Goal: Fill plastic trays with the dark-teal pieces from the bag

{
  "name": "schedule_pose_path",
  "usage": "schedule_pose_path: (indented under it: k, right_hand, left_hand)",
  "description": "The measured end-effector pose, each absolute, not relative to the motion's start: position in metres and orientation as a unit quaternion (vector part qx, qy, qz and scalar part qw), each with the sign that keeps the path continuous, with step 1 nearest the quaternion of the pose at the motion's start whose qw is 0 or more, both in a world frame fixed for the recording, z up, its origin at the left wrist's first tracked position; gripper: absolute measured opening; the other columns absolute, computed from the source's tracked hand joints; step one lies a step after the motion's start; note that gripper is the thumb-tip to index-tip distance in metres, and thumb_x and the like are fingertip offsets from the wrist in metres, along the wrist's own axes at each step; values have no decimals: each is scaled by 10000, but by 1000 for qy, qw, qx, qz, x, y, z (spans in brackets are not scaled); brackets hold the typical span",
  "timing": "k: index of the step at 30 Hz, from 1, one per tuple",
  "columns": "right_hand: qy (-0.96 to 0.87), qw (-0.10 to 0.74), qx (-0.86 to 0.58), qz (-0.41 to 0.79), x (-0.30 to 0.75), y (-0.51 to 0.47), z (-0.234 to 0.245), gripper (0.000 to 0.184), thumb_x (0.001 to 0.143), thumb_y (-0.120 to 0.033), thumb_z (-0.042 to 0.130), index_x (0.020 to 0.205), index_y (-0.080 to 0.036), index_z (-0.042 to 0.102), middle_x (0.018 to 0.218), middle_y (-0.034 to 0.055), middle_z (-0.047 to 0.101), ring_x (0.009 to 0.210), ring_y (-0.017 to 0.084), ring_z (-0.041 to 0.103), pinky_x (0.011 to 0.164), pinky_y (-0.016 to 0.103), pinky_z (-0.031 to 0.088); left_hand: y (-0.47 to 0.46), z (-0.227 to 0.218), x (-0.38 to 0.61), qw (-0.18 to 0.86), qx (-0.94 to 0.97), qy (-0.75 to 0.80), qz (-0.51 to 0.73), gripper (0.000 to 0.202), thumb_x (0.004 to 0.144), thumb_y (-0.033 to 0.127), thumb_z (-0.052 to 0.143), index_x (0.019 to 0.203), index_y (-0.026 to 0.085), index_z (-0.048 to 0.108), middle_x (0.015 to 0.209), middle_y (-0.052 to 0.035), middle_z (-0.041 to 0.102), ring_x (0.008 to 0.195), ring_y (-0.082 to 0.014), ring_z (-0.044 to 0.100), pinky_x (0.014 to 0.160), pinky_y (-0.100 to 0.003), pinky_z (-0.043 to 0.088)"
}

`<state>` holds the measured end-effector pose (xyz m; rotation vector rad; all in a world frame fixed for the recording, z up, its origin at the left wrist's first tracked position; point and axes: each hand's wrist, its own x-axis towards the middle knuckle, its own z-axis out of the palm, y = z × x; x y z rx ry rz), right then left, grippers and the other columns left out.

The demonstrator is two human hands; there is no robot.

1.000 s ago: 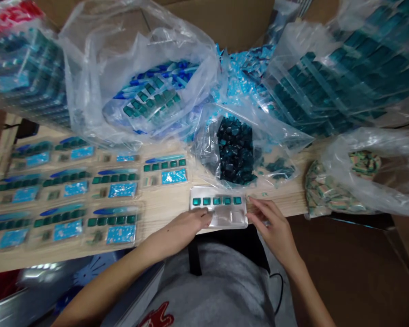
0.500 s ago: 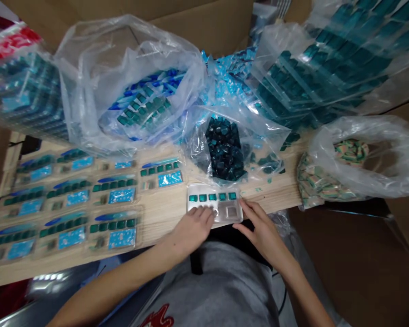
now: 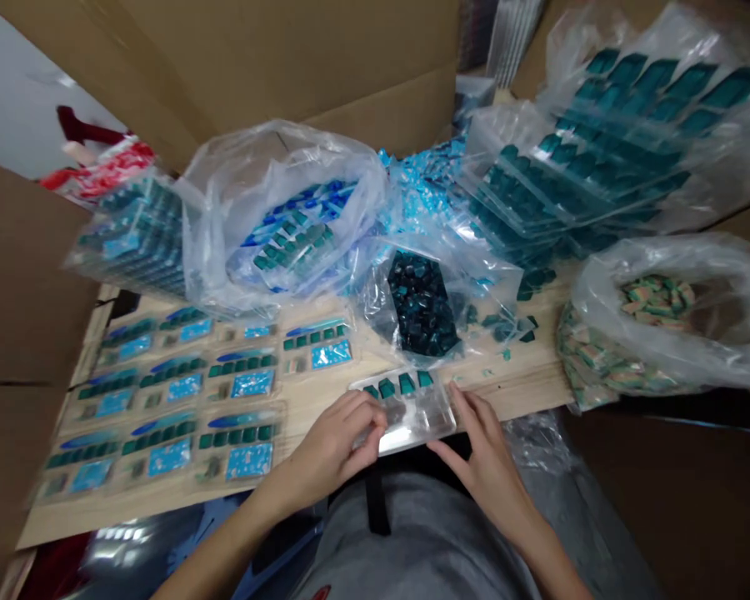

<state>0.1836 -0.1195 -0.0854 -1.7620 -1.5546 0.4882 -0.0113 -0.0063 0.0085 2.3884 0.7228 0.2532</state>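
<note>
A clear plastic tray (image 3: 412,412) with a row of teal square pieces along its far side lies at the near edge of the wooden board (image 3: 325,392). It is tilted up toward me. My left hand (image 3: 337,446) grips its left end with curled fingers. My right hand (image 3: 484,450) holds its right end, fingers along the edge. Just behind the tray lies an open bag of loose dark teal pieces (image 3: 422,304).
Rows of filled trays (image 3: 181,412) cover the board's left part. Bags of trays stand behind at left (image 3: 134,237), centre (image 3: 293,229) and right (image 3: 600,142). A bag of green-and-pink pieces (image 3: 656,321) sits at right. Cardboard walls surround the board.
The tray has been lifted and tilted toward me at the board's edge. Both hands have closed on its ends. The camera has tipped upward, showing more of the cardboard behind.
</note>
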Motion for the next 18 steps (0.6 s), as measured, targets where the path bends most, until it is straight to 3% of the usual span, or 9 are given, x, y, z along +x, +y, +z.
schedule_pose_path:
  k: [2, 4, 6, 8, 10, 14, 18]
  right_hand:
    - [-603, 384, -679, 167, 183, -118, -83, 652, 923, -336, 541, 1496, -276, 236, 1170, 125, 610, 1078, 274, 621, 861, 418, 555]
    - [-619, 407, -658, 139, 181, -113, -79, 510, 937, -322, 522, 1419, -254, 372, 1107, 109, 657, 1001, 250, 654, 824, 376, 566]
    - [-642, 429, -626, 107, 179, -108, -74, 292, 939, -287, 524, 1227, -248, 547, 1006, 78, 696, 909, 227, 678, 775, 335, 570]
    - [-657, 450, -599, 84, 176, -103, -67, 157, 934, -255, 537, 1068, -241, 616, 903, 53, 706, 817, 203, 687, 720, 294, 568]
    - [-667, 462, -579, 74, 174, -102, -61, 170, 936, -247, 533, 1079, -231, 624, 885, 52, 710, 793, 189, 693, 701, 263, 568]
    - [-664, 465, -580, 81, 175, -103, -57, 336, 937, -258, 526, 1270, -213, 545, 999, 72, 711, 852, 177, 710, 754, 223, 571]
    - [-656, 470, -582, 99, 173, -100, -65, 385, 925, -234, 537, 1310, -239, 522, 1053, 73, 705, 817, 166, 722, 730, 207, 578]
  left_hand:
    - [-10, 4, -10, 284, 920, 240, 128, 122, 920, 124, 430, 862, 174, 524, 879, -50, 629, 820, -159, 570, 741, -271, 483]
    - [-16, -5, -7, 240, 940, 202, 136, 90, 922, 161, 460, 935, 164, 549, 986, -76, 655, 898, -181, 590, 799, -297, 499]
    - [-20, -15, -6, 163, 957, 193, 143, 172, 946, 224, 459, 1068, 145, 552, 1080, -106, 663, 969, -212, 604, 847, -338, 507]
    - [-21, -17, -10, 82, 965, 201, 147, 249, 973, 221, 413, 1172, 128, 529, 1124, -116, 671, 1001, -225, 613, 872, -365, 506]
    - [-19, -6, -22, 49, 965, 207, 156, 284, 989, 153, 341, 1200, 135, 531, 1113, -93, 690, 985, -201, 623, 871, -346, 505]
    - [-5, 39, -63, 81, 948, 248, 181, 308, 984, 130, 347, 1201, 177, 560, 1103, -62, 690, 1035, -151, 607, 897, -268, 484]
    - [55, 51, -80, -44, 880, 357, 311, 332, 926, 75, 441, 1205, 199, 573, 1182, -84, 646, 1108, -166, 585, 955, -289, 456]
